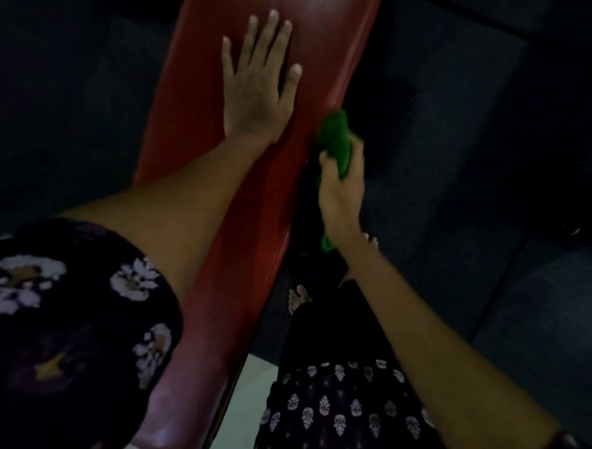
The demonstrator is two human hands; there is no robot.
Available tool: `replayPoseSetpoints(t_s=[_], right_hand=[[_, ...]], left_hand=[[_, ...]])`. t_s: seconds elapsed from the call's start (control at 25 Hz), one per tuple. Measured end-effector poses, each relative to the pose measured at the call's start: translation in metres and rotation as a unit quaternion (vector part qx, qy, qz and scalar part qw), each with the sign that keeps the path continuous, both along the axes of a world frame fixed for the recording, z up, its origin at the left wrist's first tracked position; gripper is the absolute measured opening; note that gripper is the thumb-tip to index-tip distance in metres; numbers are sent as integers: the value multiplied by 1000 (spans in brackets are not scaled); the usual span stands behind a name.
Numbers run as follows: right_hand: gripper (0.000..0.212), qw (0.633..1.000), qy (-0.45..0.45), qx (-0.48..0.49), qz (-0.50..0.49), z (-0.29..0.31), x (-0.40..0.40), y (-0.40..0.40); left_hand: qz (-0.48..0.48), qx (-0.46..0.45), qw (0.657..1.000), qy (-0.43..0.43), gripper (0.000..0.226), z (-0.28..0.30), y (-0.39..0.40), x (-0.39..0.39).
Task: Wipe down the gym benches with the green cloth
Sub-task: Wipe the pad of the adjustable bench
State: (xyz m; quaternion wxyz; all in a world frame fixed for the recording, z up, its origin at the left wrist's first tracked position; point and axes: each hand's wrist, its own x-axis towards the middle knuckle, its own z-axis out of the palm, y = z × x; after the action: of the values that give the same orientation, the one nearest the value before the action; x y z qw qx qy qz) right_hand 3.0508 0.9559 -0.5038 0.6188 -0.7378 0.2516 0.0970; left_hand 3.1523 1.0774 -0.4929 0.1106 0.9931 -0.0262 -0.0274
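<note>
I am looking down along a long red padded counter (pixel 218 201) that is running diagonally from the lower left up toward the top of the view. My left hand (pixel 256 85) is lying flat on its upper surface, fingers straight and spread apart, palm pressing on the vinyl and holding nothing. My left forearm is crossing over the counter from the left, coming out of a dark sleeve (pixel 62 305) printed with pale flowers.

My right hand (pixel 340 187) is hanging just off the right edge of the counter, fingers curled tight around the green cloth (pixel 334 136). The cloth is bunched up; the larger part is sticking out above my fist and is touching, or nearly touching, the counter's right side edge, though the dim light and blur are making it hard for me to say which. A smaller tail of it is showing below my wrist.

Below the right arm I am seeing bare feet (pixel 300 298) standing on the dark textured floor (pixel 457 181) beside the counter, and dark patterned clothing is filling the bottom of the view. A pale patch of flooring is showing under the near end of the counter, whose corner is catching a faint sheen.
</note>
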Motion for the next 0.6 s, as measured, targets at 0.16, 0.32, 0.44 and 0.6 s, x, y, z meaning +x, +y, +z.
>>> replayPoseSetpoints(t_s=[0.16, 0.32, 0.44, 0.6], right_hand=[[45, 1000, 1, -17, -12, -2, 39, -9], [43, 999, 17, 31, 35, 17, -24, 0], [39, 1000, 2, -21, 24, 6, 9, -7], [42, 999, -22, -47, 7, 2, 73, -22]], left_hand=[[0, -19, 1000, -22, 52, -7, 1, -3], [12, -30, 999, -11, 51, -5, -2, -2], [9, -42, 999, -20, 52, -1, -3, 0], [24, -50, 998, -33, 48, -2, -1, 4]])
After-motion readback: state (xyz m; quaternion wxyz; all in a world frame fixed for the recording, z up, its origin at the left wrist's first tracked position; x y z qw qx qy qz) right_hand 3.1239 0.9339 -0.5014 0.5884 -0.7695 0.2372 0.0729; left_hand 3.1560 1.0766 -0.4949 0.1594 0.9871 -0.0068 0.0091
